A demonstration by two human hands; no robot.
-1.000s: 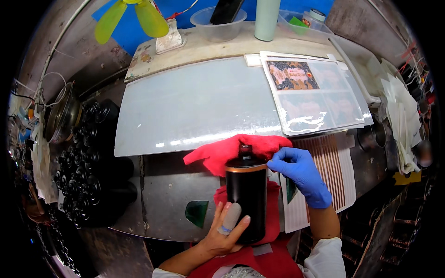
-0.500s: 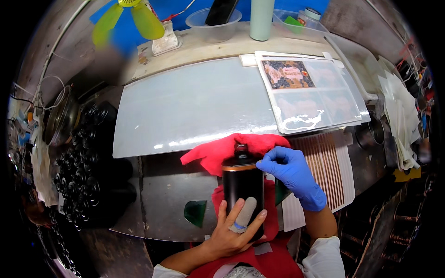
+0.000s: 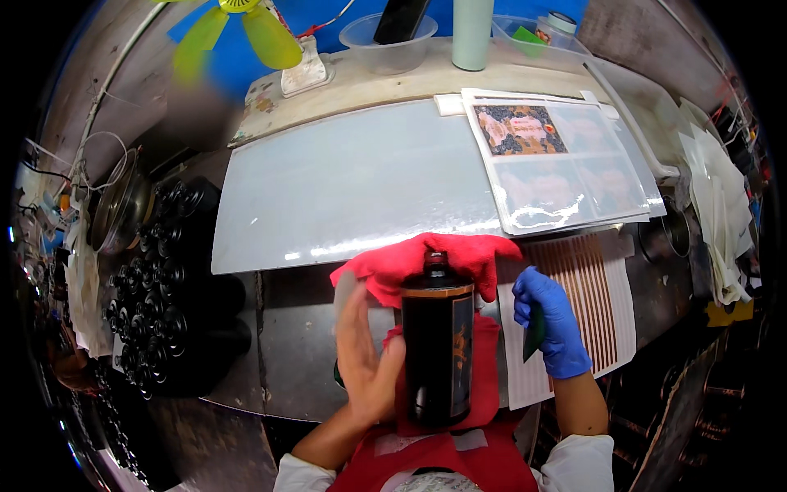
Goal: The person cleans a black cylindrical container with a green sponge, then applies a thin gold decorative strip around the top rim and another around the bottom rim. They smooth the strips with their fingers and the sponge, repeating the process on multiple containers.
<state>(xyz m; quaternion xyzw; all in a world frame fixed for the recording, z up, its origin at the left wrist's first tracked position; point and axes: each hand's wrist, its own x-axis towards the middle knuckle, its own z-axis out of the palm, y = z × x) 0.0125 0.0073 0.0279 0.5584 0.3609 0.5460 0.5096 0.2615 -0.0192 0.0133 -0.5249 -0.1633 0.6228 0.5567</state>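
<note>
A black bottle (image 3: 434,353) with a copper-coloured band around its shoulder lies on red cloth, its neck pointing away from me. A decorated panel shows on its right side. My left hand (image 3: 365,361) is open beside the bottle's left side, fingers stretched upward and a pale cover on one finger; motion blurs it. My right hand (image 3: 553,324), in a blue glove, is closed on a dark green scraper (image 3: 534,332), to the right of the bottle. Under that hand lies a white sheet with copper-coloured strips (image 3: 597,303). A second green piece is mostly hidden behind my left hand.
A bunched red cloth (image 3: 385,266) lies beyond the bottle. Farther back are a grey board (image 3: 352,189) and printed sheets (image 3: 566,193). Several black bottles (image 3: 152,303) are stacked at the left. A fan (image 3: 238,37), a plastic bowl (image 3: 385,49) and a pale green tumbler (image 3: 471,37) line the back.
My left hand has let go of the bottle and moved up and left. My right hand has left the band, moved right and now holds the scraper. The bottle has turned, showing its decorated panel.
</note>
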